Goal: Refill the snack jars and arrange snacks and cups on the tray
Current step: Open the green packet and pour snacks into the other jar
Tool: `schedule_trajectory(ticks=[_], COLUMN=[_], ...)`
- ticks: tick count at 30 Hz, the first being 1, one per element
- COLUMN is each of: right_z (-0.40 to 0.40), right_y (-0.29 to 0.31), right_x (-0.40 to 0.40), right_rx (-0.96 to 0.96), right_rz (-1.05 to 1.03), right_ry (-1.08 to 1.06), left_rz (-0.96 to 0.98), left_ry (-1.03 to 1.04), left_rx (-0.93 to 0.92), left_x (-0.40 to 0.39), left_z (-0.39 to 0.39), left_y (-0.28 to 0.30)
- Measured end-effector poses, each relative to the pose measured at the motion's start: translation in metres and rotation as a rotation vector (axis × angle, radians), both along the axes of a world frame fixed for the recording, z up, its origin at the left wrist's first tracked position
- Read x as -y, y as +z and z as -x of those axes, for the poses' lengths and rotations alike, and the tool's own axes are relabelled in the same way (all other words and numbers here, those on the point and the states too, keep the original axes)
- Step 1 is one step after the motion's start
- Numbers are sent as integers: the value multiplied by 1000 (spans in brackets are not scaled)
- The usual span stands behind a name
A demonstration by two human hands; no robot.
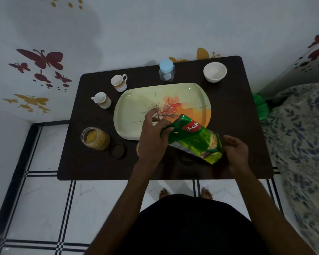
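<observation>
Along the left side of the dark table (247, 126), an uncapped jar (95, 138) stands already well filled with yellow snack, and its dark lid (117, 150) lies just beside it to the right. Two white cups (101, 99) (119, 82) stand farther back, off the tray (129, 107), which holds nothing yet. Treat this jar as done; cap it later.

At centre, your left hand (152, 133) pinches the upper end of the green snack packet (193, 138), thumb curled over its edge, with the fingertips hanging above the tray. A second jar (138, 148) shows only as a sliver beside your left wrist; its fill level cannot be read. Judged from this, the step in hand is pouring from the packet into that hidden jar. Bring the packet mouth directly over the jar opening before tilting, and tilt slowly so the contents do not spill onto the table.

On the right, your right hand (236, 150) is open, fingers relaxed, close beside the lower end of the packet; whether it touches the packet cannot be told. Use it to support and raise that end to control flow.

Behind the tray, a blue-lidded clear jar (166, 70) and a white bowl (215, 71) wait.
</observation>
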State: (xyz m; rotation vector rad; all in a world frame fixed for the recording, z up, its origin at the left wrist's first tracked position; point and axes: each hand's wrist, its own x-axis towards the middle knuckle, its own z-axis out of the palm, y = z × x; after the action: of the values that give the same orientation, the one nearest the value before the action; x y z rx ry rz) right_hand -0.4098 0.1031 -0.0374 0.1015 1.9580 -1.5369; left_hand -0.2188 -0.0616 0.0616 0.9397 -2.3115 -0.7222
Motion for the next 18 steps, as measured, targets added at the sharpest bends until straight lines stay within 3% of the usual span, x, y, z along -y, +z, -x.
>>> schedule_trajectory(ticks=[9,18], right_z=[-2,19], right_y=[63,84], right_x=[-4,-27], right_rx=[-285,-275], right_rz=[282,305], right_ry=[282,319], left_rz=[231,199], left_ry=[-223,-496], left_rx=[43,68], left_x=[-30,-56], left_z=[46,60], left_y=[28,27])
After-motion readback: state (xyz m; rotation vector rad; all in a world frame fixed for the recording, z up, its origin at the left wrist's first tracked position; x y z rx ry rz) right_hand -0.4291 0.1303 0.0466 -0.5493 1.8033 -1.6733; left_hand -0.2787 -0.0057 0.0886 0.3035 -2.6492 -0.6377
